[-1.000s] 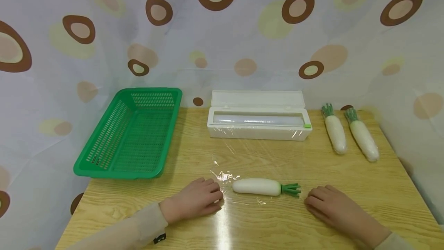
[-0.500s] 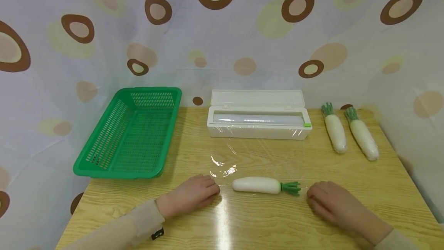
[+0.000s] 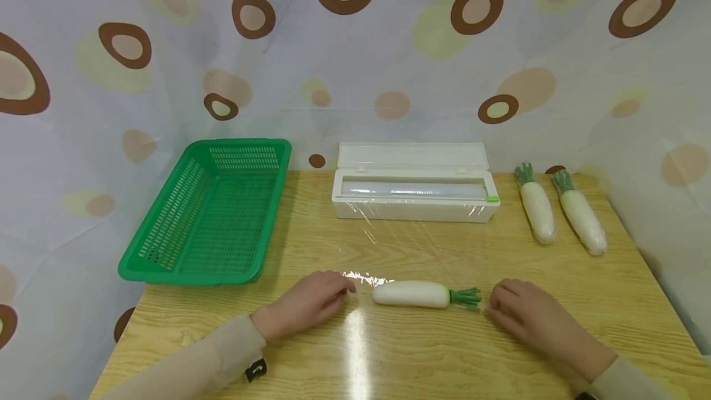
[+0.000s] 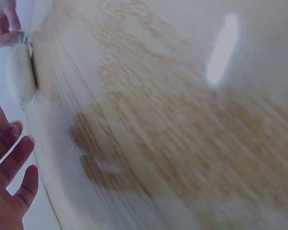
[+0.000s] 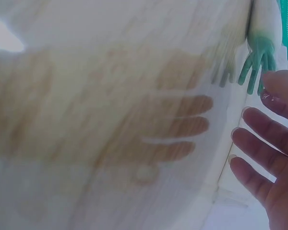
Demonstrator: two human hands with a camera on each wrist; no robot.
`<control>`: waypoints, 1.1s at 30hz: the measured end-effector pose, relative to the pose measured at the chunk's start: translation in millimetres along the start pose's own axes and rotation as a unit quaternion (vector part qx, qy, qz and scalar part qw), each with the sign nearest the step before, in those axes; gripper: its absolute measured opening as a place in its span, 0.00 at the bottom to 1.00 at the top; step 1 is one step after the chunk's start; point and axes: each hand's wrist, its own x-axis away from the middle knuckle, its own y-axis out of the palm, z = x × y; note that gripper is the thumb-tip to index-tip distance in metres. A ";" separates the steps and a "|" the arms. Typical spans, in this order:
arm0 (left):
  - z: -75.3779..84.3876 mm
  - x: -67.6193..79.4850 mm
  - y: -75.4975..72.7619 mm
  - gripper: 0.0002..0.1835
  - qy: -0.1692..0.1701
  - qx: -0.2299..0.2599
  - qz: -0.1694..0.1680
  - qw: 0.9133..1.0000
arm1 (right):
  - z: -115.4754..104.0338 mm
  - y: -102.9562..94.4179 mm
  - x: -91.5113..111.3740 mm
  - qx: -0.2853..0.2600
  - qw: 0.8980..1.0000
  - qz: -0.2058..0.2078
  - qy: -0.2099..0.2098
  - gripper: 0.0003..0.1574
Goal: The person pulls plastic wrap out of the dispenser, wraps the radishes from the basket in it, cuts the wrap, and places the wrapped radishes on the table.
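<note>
A white radish (image 3: 411, 294) with green stalks lies crosswise on the table, over the pulled-out end of clear cling film (image 3: 368, 278). This sheet stretches toward me from a white dispenser box (image 3: 416, 211) whose lid stands up. Just off the radish's tip, my left hand (image 3: 311, 300) pinches a film corner between thumb and forefinger. My right hand (image 3: 530, 316) pinches the other corner beside the stalks. In the right wrist view, a shiny bit of film shows by the thumb of that hand (image 5: 273, 148), below the green stalks (image 5: 258, 62); its other fingers are spread.
A green slotted basket (image 3: 265, 245) stands at the left with nothing in it. Two film-wrapped radishes (image 3: 537, 212) lie side by side at the back right. A patterned cloth (image 3: 366, 60) hangs behind the wooden table (image 3: 422, 357).
Both hands have shifted slightly away from me, toward the box. With them the radish has moved a little the same way, and the glare on the film has changed shape.
</note>
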 end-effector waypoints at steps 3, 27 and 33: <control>-0.9 0.4 1.0 0.12 -0.013 0.030 0.006 0.999 | -0.1 -0.3 -1.8 -0.006 1.000 0.003 0.003 0.23; -1.7 -3.4 15.2 0.08 -0.117 0.109 0.027 0.987 | 0.6 -0.5 -2.9 -0.066 0.992 -0.031 0.104 0.19; -2.0 -4.0 16.0 0.08 -0.131 0.080 0.024 0.988 | 1.1 0.6 -5.1 -0.049 0.994 -0.029 0.093 0.20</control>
